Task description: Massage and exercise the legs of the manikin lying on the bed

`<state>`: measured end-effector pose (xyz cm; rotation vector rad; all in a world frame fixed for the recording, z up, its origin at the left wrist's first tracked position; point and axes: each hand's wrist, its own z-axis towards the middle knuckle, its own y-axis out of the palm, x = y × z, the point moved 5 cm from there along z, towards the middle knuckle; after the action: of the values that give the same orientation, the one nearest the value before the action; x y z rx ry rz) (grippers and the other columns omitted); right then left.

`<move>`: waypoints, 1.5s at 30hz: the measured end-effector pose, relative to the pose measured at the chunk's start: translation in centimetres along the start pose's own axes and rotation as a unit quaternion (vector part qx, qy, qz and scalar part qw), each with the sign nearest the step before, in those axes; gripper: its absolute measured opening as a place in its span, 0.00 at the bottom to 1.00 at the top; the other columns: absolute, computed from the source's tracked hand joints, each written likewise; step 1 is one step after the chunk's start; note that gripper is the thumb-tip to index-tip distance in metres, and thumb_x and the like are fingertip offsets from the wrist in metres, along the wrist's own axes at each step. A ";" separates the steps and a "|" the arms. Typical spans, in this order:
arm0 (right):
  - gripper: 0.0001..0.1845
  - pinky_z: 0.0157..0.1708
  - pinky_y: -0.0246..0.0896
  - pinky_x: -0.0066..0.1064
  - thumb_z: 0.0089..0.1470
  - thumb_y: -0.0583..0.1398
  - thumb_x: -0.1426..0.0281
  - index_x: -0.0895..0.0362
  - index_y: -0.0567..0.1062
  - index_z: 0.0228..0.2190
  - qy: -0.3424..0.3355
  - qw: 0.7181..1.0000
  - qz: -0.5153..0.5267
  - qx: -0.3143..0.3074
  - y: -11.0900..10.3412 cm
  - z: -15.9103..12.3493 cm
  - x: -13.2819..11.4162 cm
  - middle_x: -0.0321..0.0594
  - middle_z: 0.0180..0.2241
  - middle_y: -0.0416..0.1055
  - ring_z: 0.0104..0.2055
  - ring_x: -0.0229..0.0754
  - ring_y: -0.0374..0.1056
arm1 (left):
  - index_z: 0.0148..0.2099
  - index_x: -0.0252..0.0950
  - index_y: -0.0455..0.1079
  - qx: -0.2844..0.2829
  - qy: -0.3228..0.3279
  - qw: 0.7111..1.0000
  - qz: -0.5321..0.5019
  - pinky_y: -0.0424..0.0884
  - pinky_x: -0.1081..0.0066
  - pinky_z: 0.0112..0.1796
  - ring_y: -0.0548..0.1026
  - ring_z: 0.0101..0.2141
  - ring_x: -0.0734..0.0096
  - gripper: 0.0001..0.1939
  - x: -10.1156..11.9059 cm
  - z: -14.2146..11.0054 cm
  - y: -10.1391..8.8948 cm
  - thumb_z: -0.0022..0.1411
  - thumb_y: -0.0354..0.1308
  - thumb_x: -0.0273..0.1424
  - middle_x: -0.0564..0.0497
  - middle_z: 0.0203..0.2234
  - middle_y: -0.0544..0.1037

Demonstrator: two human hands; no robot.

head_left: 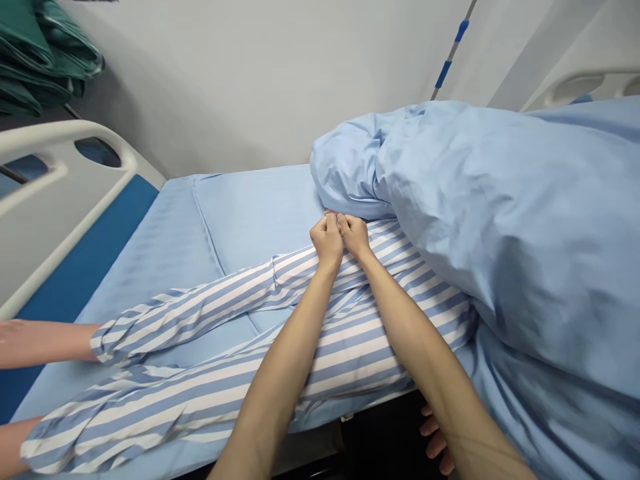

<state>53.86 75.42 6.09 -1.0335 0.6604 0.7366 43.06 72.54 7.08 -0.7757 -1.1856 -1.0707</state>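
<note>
Striped trousers stretched along bed; left hand and right hand set against far leg, toward bed's far edge; fingers clenched, cloth possibly gripped.

The one view looks out from the wearer's head at the bed's long side, forward and steeply down, over blue-and-white striped cloth trousers to a smooth pale grey wall. It is close: two bare forearms rise from the bottom edge, while a cream-and-blue bed-end panel and a puffy light-blue quilt run past the sides.
</note>
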 end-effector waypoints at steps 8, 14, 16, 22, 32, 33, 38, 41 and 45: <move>0.23 0.30 0.52 0.25 0.62 0.50 0.60 0.58 0.71 0.21 0.005 1.000 0.013 0.008 0.0 0.0 0.1 0.36 0.21 0.68 0.26 0.37 0.61 | 0.18 0.37 0.50 0.021 0.029 0.996 0.078 0.51 0.71 0.26 0.54 0.20 0.77 0.21 -1.9 0.0 1.5 0.62 0.49 0.32 0.58 0.13 0.55; 0.23 0.32 0.56 0.26 0.60 0.52 0.62 0.59 0.72 0.18 0.017 0.996 0.009 -0.084 -0.3 1.6 0.4 0.36 0.19 0.68 0.27 0.37 0.63 | 0.19 0.37 0.50 -0.038 0.039 0.991 0.126 0.52 0.72 0.27 0.55 0.20 0.77 0.21 -1.8 -0.2 1.3 0.64 0.46 0.34 0.57 0.14 0.56; 0.23 0.34 0.57 0.26 0.61 0.52 0.62 0.60 0.74 0.20 -0.002 0.997 0.017 -0.070 -1.3 1.8 0.8 0.37 0.22 0.70 0.29 0.38 0.65 | 0.19 0.37 0.51 -0.046 0.035 0.987 0.149 0.53 0.72 0.27 0.56 0.21 0.77 0.21 -1.9 -0.3 1.5 0.64 0.46 0.35 0.57 0.14 0.57; 0.23 0.37 0.58 0.25 0.63 0.50 0.63 0.61 0.79 0.29 -0.009 0.998 0.062 -0.023 -2.5 1.3 2.0 0.39 0.28 0.75 0.32 0.37 0.68 | 0.18 0.37 0.56 -0.060 0.017 0.989 0.132 0.58 0.73 0.29 0.61 0.21 0.77 0.20 -1.7 -0.2 1.9 0.63 0.46 0.34 0.56 0.14 0.61; 0.20 0.41 0.59 0.25 0.64 0.50 0.64 0.57 0.80 0.33 -0.002 0.999 0.035 -0.030 -2.3 1.2 1.9 0.39 0.34 0.78 0.39 0.38 0.71 | 0.16 0.37 0.55 -0.009 0.010 0.980 0.200 0.56 0.72 0.29 0.58 0.20 0.76 0.18 -1.5 1.8 -1.4 0.59 0.47 0.31 0.56 0.12 0.58; 0.20 0.41 0.59 0.25 0.64 0.50 0.65 0.57 0.79 0.33 0.000 0.999 0.034 -0.030 -2.3 1.2 1.8 0.39 0.35 0.78 0.39 0.38 0.71 | 0.17 0.37 0.53 -0.004 0.018 0.976 0.215 0.54 0.71 0.28 0.57 0.20 0.77 0.18 -1.8 1.7 -1.6 0.58 0.47 0.31 0.57 0.13 0.56; 0.20 0.36 0.57 0.25 0.63 0.52 0.65 0.56 0.77 0.25 0.014 0.999 -0.044 -0.029 -0.9 0.7 -0.4 0.40 0.31 0.77 0.34 0.40 0.70 | 0.17 0.37 0.48 -0.014 0.047 0.974 0.220 0.51 0.71 0.27 0.53 0.21 0.77 0.19 -2.1 1.1 -1.4 0.58 0.48 0.30 0.57 0.13 0.52; 0.21 0.32 0.53 0.26 0.62 0.52 0.63 0.57 0.74 0.23 -0.029 0.996 -0.075 -0.027 1.2 -0.2 -3.0 0.40 0.26 0.74 0.30 0.39 0.67 | 0.18 0.37 0.50 -0.025 0.009 0.988 0.154 0.52 0.73 0.26 0.54 0.21 0.78 0.19 -2.4 1.6 -1.6 0.59 0.47 0.32 0.58 0.14 0.54; 0.23 0.28 0.45 0.27 0.64 0.49 0.62 0.57 0.70 0.21 -0.023 0.994 -0.106 -0.011 3.5 -1.8 -3.8 0.36 0.20 0.68 0.25 0.36 0.59 | 0.19 0.37 0.54 -0.109 -0.130 0.984 0.058 0.52 0.74 0.22 0.55 0.18 0.78 0.16 -2.7 2.9 -4.4 0.57 0.47 0.35 0.57 0.13 0.58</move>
<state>48.54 74.02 6.57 -1.0845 0.4948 0.5822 37.85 74.33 4.85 -1.1691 -1.2362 -1.0353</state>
